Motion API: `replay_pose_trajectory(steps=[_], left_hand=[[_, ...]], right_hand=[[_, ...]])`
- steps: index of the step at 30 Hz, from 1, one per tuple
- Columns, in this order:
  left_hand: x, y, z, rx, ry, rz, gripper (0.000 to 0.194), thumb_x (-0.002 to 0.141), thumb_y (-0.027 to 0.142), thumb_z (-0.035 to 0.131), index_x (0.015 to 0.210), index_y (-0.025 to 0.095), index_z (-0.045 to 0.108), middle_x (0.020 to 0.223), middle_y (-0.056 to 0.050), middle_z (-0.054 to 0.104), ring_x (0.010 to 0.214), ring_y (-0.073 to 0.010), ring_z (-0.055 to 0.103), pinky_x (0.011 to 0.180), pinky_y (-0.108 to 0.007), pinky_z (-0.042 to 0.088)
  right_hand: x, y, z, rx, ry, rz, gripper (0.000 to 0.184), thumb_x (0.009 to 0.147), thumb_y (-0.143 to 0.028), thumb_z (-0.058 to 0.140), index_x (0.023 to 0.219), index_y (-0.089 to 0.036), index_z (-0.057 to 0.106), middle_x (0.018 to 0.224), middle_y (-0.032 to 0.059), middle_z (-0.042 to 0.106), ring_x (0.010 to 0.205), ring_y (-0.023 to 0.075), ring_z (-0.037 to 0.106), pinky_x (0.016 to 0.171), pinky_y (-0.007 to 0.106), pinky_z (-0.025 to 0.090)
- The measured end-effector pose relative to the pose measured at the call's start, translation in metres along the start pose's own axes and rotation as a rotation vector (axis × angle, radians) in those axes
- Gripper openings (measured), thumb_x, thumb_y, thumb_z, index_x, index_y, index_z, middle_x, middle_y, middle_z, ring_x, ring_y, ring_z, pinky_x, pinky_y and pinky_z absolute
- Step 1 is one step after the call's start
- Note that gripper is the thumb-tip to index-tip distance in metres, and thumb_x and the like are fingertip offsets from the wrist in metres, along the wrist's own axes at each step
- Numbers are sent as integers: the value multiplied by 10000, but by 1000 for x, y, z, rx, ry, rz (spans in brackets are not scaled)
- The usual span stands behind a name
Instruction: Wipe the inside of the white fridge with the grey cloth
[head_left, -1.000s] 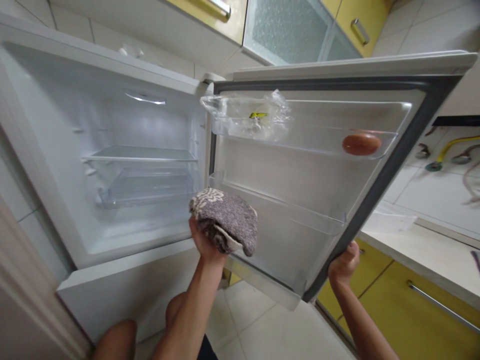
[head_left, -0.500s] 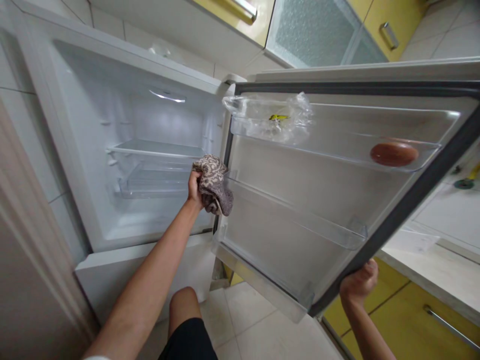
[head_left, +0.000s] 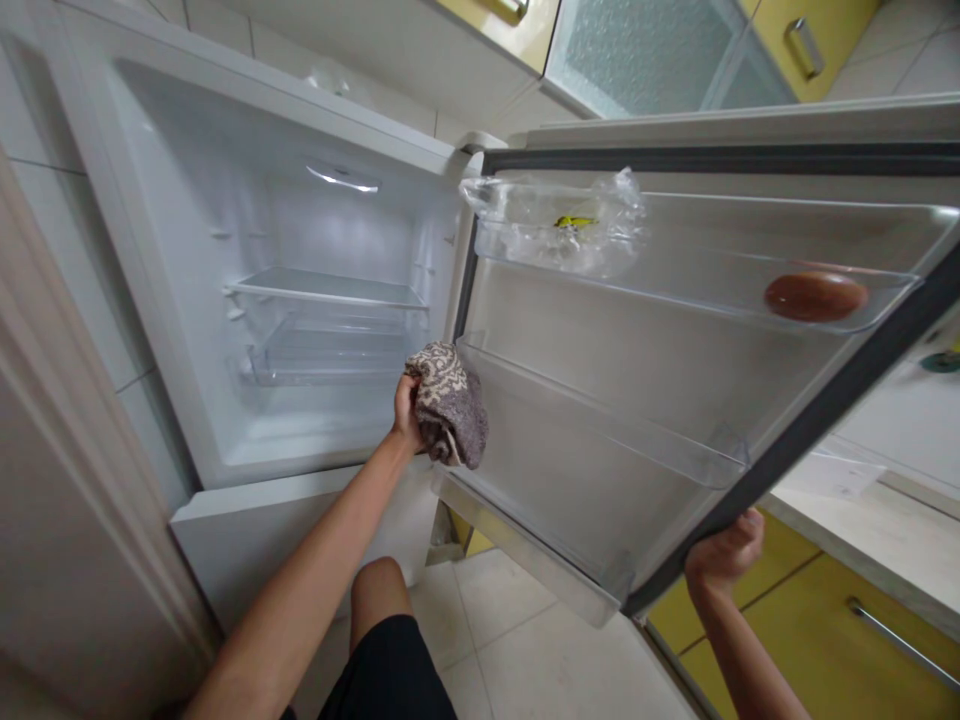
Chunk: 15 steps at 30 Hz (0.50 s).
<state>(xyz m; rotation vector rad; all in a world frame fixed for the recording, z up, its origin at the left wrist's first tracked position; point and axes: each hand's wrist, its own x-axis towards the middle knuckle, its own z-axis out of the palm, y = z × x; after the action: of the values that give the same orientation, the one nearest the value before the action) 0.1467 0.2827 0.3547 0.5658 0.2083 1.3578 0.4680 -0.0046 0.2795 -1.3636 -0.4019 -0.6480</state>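
Bunched in my left hand point(head_left: 407, 412) is a grey-brown patterned cloth point(head_left: 450, 405), held by the hinge side of the open fridge door point(head_left: 577, 330). My right hand point(head_left: 724, 552) is closed around the door's outer edge, its fingertips hidden behind it. On the door's top shelf point(head_left: 705, 240) lie a crumpled clear plastic bag point(head_left: 607, 225) with a yellow mark and a reddish-brown oval object point(head_left: 816, 297). Lower down, the clear middle door shelf point(head_left: 622, 430) runs just right of the cloth. Left of the cloth, the fridge interior point(head_left: 330, 225) shows a glass shelf point(head_left: 330, 287) and a clear drawer point(head_left: 334, 355).
Yellow cabinets point(head_left: 840, 620) and a pale countertop point(head_left: 862, 535) stand right of the door. A wooden door frame point(head_left: 75, 420) rises close on the left. Below are the tiled floor point(head_left: 517, 630) and my knee point(head_left: 379, 590).
My left hand and the cloth have moved down and slightly right along the door's hinge side. My right hand keeps its hold on the door edge. The view has shifted slightly.
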Motion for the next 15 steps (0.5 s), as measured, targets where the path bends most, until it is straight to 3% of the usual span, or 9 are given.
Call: replay_pose_trajectory(steps=[4,8,11,13,15], left_hand=[[-29,-25,15,138,-28,22,341,609,525,712,735,214,652,734,-7,696,867,-261,680,830,-387,566],[-72,-46,33,353,-74,116,293,558,419,788,747,224,678,779,-3,675,882,-239,630,930,-374,504],[-106,-57,51,630,-239,252,265,557,315,816,759,250,658,860,-18,630,919,-246,608,956,-378,472],[-124,-63,64,890,-356,371,222,609,342,779,731,259,612,886,-31,563,932,-261,587,941,-401,472],[-139,-71,76,1042,-396,425,262,626,383,764,719,268,548,878,-27,506,916,-265,568,907,-413,479]], right_hand=[[-2,-5,-1,2,-10,3,410,851,-640,368,703,-259,390,690,-42,320,664,164,313,656,379,288],[-2,-5,0,-14,-13,-13,442,859,-672,363,694,-262,383,685,-33,315,663,169,322,647,379,296],[-1,-4,0,8,-23,-16,479,854,-716,361,708,-262,395,689,-32,327,657,169,327,642,375,288],[-2,-3,1,26,-32,8,494,856,-735,371,721,-261,396,698,-37,328,661,166,326,647,368,289],[-2,-4,0,35,-37,24,531,846,-775,371,724,-259,392,704,-41,329,670,162,321,653,353,287]])
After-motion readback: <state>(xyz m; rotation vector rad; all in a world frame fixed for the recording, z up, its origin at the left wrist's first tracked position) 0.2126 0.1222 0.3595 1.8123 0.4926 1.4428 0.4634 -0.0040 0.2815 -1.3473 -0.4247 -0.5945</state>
